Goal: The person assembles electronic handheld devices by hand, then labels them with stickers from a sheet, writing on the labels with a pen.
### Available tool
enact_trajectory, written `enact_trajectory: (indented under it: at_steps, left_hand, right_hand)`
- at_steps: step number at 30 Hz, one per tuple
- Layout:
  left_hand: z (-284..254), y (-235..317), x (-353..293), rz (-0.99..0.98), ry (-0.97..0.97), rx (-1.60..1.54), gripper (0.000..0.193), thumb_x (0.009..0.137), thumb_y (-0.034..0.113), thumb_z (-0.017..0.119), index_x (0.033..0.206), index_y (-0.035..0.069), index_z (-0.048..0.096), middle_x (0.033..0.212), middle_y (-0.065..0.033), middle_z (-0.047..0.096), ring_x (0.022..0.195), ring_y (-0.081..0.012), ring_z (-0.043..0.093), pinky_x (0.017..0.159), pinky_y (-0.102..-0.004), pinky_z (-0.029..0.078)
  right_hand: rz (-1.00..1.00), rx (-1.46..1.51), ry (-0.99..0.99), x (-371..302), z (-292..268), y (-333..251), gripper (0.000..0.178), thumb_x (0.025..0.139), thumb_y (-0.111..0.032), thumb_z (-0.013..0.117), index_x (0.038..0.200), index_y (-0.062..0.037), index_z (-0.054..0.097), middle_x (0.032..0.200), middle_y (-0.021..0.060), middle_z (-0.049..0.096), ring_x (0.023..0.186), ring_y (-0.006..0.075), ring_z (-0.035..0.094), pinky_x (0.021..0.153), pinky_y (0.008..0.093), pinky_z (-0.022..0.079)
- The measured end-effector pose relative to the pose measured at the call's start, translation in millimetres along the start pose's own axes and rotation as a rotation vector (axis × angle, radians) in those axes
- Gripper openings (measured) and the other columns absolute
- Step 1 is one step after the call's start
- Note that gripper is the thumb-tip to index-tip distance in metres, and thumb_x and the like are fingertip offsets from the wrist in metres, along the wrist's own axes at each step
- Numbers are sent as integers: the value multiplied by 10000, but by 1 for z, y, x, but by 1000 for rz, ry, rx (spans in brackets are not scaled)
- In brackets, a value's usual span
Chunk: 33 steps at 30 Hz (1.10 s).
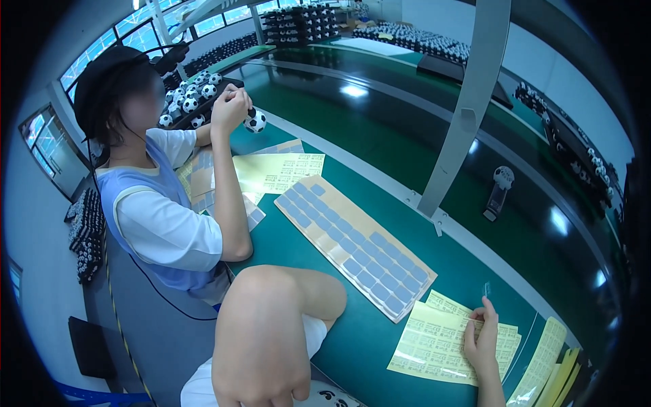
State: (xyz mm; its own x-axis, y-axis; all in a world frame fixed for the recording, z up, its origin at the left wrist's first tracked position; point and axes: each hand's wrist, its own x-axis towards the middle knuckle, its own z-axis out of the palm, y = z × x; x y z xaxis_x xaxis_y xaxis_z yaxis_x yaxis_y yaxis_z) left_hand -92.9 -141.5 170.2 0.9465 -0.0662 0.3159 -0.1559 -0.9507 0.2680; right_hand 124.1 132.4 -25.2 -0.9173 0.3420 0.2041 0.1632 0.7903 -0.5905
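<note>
My right hand [481, 339] is over yellow label sheets [434, 342] at the right of the green table. At its raised fingertip is a small clear sticker [486, 289]; the other fingers are curled. My left hand [261, 380] looms large at the lower edge, close to the camera, its fingers bent downward. Whatever it holds is hidden beneath. Beside it, part of a white thing with black marks [332, 396] shows. Between the hands and the belt lies a long tan sheet [319, 182] bearing rows of grey rounded stickers [366, 260].
At left, a co-worker [169, 224] holds a small football [255, 121] above more sheets [278, 169]. A tray of footballs [193, 102] stands behind. A dark conveyor belt [380, 122] curves past, carrying a football piece [503, 178]. A grey post [464, 108] rises from the table edge.
</note>
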Motion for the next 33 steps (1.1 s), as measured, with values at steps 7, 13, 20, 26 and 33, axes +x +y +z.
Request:
enact_trajectory:
  at_steps: [7,13,20,26,33]
  left_hand:
    - [-3,-22,-8,104,-2,-96,307,857,192,527,1076,-24,534,781,-109,591,684,-203,575,687,-286,457]
    - [-3,-13,0,88,60,-26,205,865,149,466,985,21,572,708,-39,566,644,-141,552,608,-211,414]
    - [18,15,-1,14,18,892,177,854,120,465,961,29,574,721,-29,576,656,-141,550,641,-230,435]
    - [27,-5,3,148,101,856,172,855,122,465,954,32,573,722,-30,575,657,-142,550,644,-235,437]
    - [28,-46,-6,310,167,827,166,856,124,464,946,35,572,723,-31,574,659,-143,551,648,-240,440]
  right_hand:
    - [-3,14,13,0,-4,8,539,798,70,450,1310,-20,312,958,124,481,822,204,468,767,292,405]
    - [-13,-34,12,2,-4,-7,546,790,83,446,1310,-21,315,964,124,481,820,203,465,771,291,405]
    - [-124,-165,81,8,1,-8,490,747,85,487,1225,4,415,879,127,510,780,240,475,729,328,403]
    - [-168,-304,87,6,-2,-17,523,760,102,493,1258,-24,390,891,111,516,793,229,471,742,297,403]
    - [-39,0,103,6,-1,-3,522,783,58,543,1269,-54,391,865,76,547,788,179,487,752,275,409]
